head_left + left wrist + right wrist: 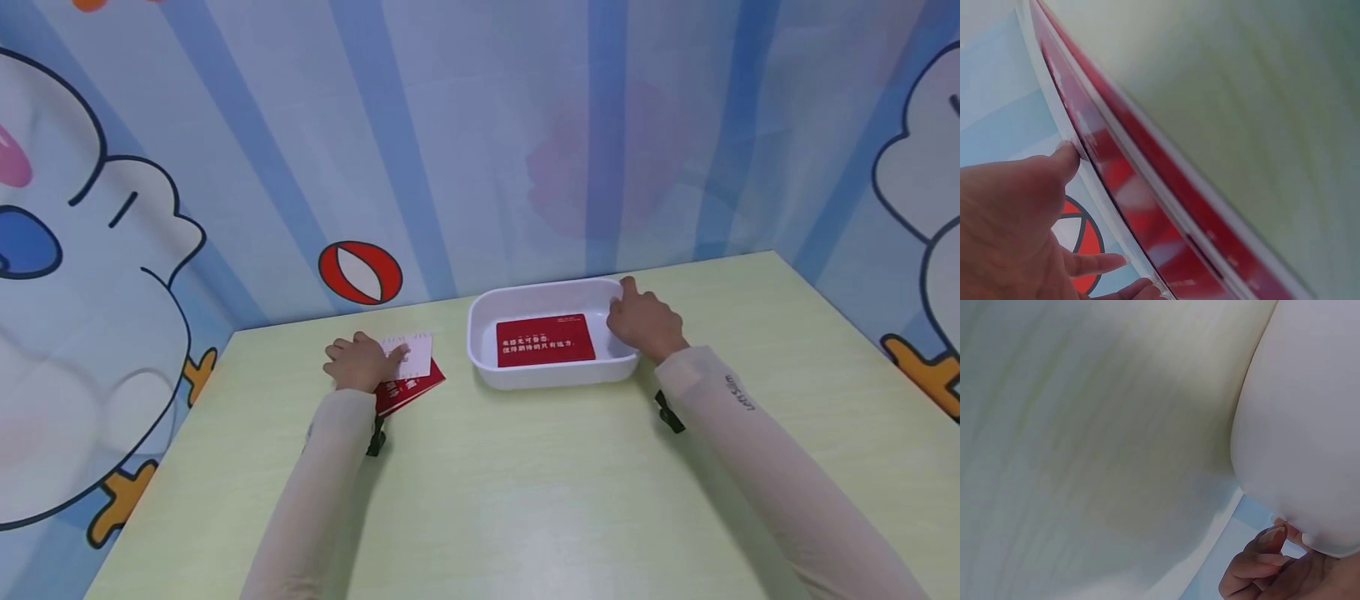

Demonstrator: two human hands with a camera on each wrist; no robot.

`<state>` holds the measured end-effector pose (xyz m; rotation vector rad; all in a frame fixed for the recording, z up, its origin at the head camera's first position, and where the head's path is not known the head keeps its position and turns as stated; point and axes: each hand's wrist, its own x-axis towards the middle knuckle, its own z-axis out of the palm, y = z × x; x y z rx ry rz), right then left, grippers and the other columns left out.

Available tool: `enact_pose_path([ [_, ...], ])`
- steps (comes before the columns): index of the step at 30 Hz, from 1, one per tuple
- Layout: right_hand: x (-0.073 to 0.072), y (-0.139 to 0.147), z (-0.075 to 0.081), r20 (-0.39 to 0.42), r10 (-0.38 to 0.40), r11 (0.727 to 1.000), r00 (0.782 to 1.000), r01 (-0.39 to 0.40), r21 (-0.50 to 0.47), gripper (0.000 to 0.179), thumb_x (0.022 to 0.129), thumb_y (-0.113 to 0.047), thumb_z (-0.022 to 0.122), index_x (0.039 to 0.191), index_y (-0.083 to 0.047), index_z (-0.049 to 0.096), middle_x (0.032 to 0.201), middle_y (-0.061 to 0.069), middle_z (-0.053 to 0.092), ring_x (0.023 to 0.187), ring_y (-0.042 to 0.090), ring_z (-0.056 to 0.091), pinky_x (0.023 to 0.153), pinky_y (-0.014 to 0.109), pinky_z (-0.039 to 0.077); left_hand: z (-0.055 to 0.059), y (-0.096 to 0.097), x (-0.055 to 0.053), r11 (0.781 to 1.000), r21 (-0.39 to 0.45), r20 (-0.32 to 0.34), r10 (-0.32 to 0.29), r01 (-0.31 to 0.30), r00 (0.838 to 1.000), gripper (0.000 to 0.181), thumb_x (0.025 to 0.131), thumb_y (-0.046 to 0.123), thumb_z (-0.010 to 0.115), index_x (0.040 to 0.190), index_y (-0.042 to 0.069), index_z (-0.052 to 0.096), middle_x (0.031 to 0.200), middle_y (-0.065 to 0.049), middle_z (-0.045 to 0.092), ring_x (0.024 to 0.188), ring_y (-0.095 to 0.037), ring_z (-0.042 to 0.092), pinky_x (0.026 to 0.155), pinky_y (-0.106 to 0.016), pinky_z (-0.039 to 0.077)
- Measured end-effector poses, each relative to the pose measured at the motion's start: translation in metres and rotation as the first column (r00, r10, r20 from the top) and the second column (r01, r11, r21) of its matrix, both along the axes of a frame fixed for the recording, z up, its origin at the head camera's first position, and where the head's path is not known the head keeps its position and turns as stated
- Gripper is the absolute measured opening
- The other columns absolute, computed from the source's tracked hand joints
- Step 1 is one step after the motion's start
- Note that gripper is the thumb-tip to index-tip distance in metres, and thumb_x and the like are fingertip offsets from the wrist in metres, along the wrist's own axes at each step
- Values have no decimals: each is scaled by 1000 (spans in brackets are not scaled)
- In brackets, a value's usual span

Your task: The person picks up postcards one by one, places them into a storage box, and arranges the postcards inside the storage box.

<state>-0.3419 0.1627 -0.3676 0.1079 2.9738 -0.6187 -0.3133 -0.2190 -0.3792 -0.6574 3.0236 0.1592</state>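
Note:
My left hand (358,362) rests at the left side of a small pile, its thumb lying across a pale pinkish-white card (422,354). Beneath that card, turned at an angle, lies a red booklet (423,382) with white lettering. The left wrist view shows layered red edges (1129,194) under the pale one, the thumb tip against the pile and the other fingers spread loosely. At the right end of a white plastic tray (555,379), my right hand (648,323) grips the rim. Inside the tray, a red card (546,340) with white characters lies flat.
The pale wood-grain table (525,483) meets a blue-striped cartoon backdrop (480,150) right behind the tray. The backdrop also rises at both sides of the table. A dark strap (669,412) hangs under the right sleeve (750,433).

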Motion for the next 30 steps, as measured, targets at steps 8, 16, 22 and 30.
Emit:
enact_pose_path([
  [8,0,-1,0,9,-8,1000,1000,8,-3,59,104,-32,29,154,-3,16,134,31,49,118,46,56,98,65,46,4,-5,0,1000,24,28,-18,18,999,84,89,54,63,136,-10,35,131,-35,45,128,-46,42,108,-56,41],
  [16,0,-1,-1,-7,-10,1000,1000,10,-5,59,104,-32,30,153,-2,18,131,31,50,113,45,58,95,63,49,11,-17,-4,997,76,74,-4,-2,997,84,83,53,71,131,-8,38,125,-32,49,121,-42,46,103,-50,45],
  [22,-1,-1,-2,-5,-11,1000,1000,11,-2,59,103,-31,30,153,-2,18,131,31,50,113,44,58,95,63,49,12,-18,-6,997,73,73,25,-30,997,86,81,53,74,130,-8,39,123,-31,50,120,-42,46,101,-49,46],
  [30,-2,0,-3,-5,-3,1000,1000,3,4,58,104,-31,28,153,-1,18,131,31,50,112,44,57,94,63,49,14,-19,-4,1000,14,57,2,-2,998,82,80,53,74,130,-7,48,124,-29,54,120,-42,48,106,-51,42],
])
